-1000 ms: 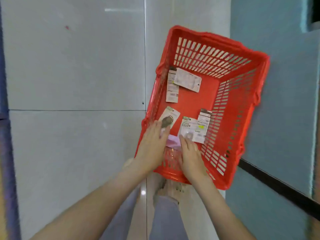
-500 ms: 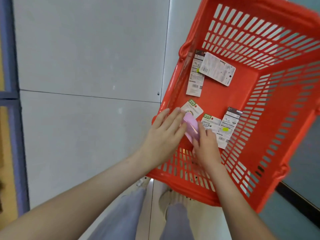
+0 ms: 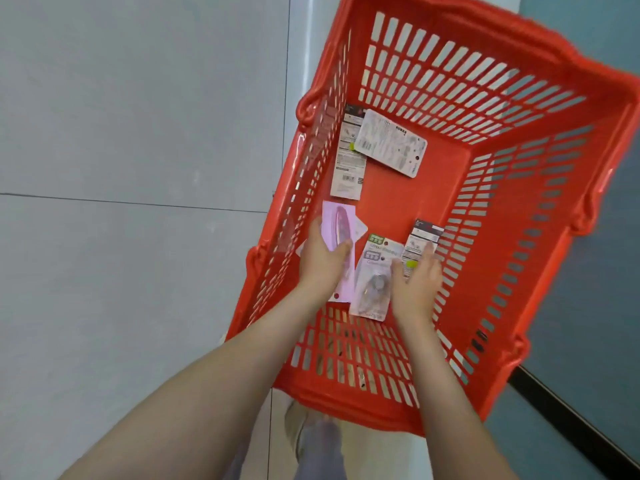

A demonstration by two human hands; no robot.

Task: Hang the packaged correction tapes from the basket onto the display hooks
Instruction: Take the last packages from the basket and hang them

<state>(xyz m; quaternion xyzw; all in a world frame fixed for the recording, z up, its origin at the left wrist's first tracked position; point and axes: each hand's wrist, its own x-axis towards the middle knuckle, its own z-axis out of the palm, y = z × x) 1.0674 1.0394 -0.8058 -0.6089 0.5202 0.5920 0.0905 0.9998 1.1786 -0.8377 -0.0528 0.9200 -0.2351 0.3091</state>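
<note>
Basket [image 3: 398,202] slotted plastic | left hand [image 3: 322,263] pinches flat pink pack [image 3: 337,226] | right hand [image 3: 415,284] straight-fingered on blister card [image 3: 374,271]

Red slotted basket [image 3: 450,81] fills the right of the frame. At centre, a pink correction-tape pack [image 3: 337,230] is gripped in the left hand [image 3: 322,261]. Just right lie a green-labelled pack [image 3: 375,271] and a black-topped pack [image 3: 420,242]. Above, two face-down packs [image 3: 391,143] overlap.
</note>
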